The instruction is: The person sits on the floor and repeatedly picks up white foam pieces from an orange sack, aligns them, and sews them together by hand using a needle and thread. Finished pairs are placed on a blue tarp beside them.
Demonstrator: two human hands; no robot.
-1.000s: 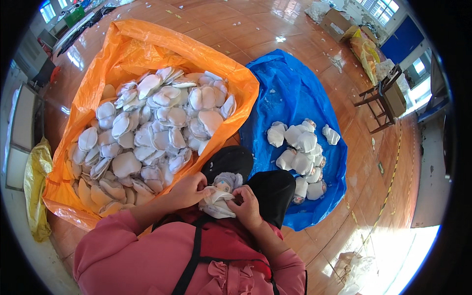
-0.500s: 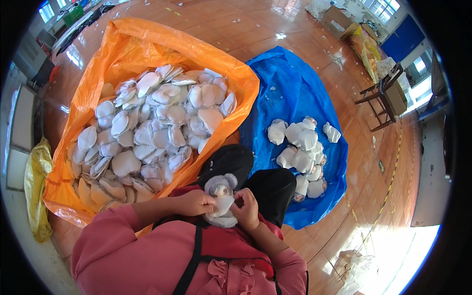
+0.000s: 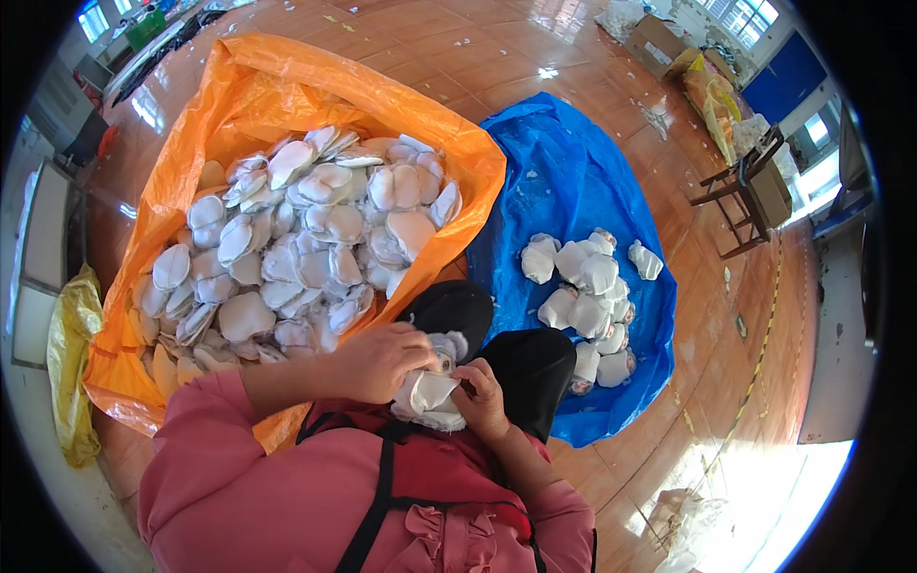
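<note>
In my lap sits a small grey plush doll head (image 3: 447, 346) with a white cover (image 3: 426, 392) over its lower part. My left hand (image 3: 387, 361) curls over the upper left side of the plush head, hiding much of it. Its fingertips press at the top edge of the white cover. My right hand (image 3: 483, 393) pinches the cover's right edge between thumb and fingers. Left of my knees an orange sack (image 3: 258, 67) lies spread wide, heaped with flat, fuzzy-edged white and grey plush pieces (image 3: 334, 224). On the right, a blue sack (image 3: 535, 143) holds several white-covered plush heads (image 3: 599, 273).
My black-clad knees (image 3: 527, 377) lie between the sacks. A yellow sack (image 3: 74, 368) leans by the left wall. Farther right stand a wooden chair (image 3: 750, 196) and a cardboard box (image 3: 654, 43). A crumpled clear plastic bag (image 3: 683, 520) lies on the tiled floor at lower right.
My left hand has moved up and over the plush head from its left side. The white cover now reaches higher, and the face is mostly hidden. My right hand stays at the cover's right edge.
</note>
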